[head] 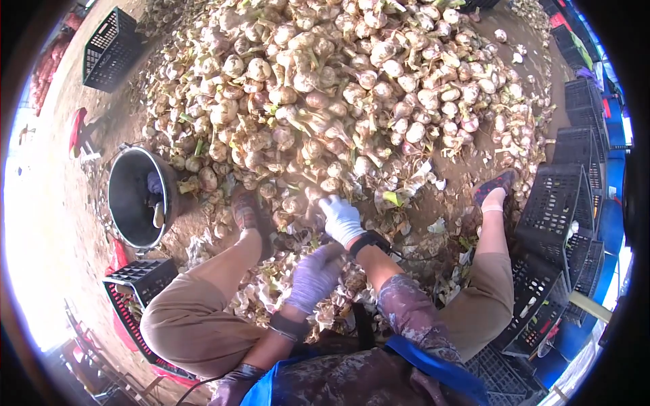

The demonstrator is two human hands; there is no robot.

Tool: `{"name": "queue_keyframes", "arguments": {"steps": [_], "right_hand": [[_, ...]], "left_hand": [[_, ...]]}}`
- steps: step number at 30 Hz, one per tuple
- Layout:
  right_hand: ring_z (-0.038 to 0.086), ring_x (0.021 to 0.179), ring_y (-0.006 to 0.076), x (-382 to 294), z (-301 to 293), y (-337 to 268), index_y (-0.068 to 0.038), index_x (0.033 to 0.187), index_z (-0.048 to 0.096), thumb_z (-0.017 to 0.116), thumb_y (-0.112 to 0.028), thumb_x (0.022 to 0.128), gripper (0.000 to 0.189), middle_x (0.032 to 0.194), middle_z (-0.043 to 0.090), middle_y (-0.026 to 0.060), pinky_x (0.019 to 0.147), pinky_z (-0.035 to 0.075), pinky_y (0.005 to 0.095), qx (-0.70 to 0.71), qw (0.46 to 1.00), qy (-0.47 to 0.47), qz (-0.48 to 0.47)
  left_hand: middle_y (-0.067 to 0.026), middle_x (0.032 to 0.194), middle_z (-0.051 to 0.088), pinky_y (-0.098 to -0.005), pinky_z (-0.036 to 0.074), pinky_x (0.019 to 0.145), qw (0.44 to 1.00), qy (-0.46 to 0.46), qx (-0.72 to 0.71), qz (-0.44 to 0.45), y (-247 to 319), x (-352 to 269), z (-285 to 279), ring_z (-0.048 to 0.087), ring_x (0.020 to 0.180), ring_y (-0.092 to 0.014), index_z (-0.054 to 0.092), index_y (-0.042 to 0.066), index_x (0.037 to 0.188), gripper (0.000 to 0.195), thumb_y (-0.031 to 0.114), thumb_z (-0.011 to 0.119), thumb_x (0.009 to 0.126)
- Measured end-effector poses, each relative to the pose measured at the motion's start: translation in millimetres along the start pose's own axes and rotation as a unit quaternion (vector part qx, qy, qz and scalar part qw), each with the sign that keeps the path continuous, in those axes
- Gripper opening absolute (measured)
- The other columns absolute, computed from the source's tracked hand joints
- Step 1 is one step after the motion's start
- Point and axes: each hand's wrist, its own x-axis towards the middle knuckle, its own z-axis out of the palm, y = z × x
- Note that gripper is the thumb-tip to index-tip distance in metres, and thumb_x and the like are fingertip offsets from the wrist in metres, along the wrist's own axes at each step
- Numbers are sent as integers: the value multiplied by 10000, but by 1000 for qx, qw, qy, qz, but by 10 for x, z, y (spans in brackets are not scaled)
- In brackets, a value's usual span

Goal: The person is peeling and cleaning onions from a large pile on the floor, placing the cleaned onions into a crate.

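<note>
A large heap of garlic bulbs [315, 101] with stems lies before me. My right hand [343, 219], in a white glove, is at the heap's near edge. Its fingertips are beside a blurred garlic bulb [313, 195]; whether they touch it cannot be told. Lower and to the left is my left hand [316, 278] in a purple glove, fingers partly curled and blurred above the loose garlic skins [264, 289]. Its palm is hidden, so whether it holds anything does not show. Both wrists wear dark bands.
A black bucket [114, 195] with a purple item inside stands at left. Black plastic crates lie at upper left [114, 61] and lower left [147, 276]; several more are stacked along the right [551, 203]. My feet [249, 215] are on either side of the skins.
</note>
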Motion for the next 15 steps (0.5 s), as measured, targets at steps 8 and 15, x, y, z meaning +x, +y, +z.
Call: {"name": "queue_keyframes", "arguments": {"steps": [8,15], "right_hand": [[610,741,196,-863,-127,490,11,1039,583,652,-65,763,294,867,648,84,653,501,305,700,670,19,247],[618,784,195,-1646,-753,-130,-25,1037,587,589,-171,861,229,969,644,107,656,483,273,890,430,14,149]], "left_hand": [[-90,994,650,-291,463,855,989,109,-1,95,-161,41,-28,592,938,-157,621,-17,1058,262,-13,587,798],[-92,1168,559,-292,457,893,985,-50,-133,97,197,-167,201,546,1033,-163,446,-29,1281,553,17,669,777]]}}
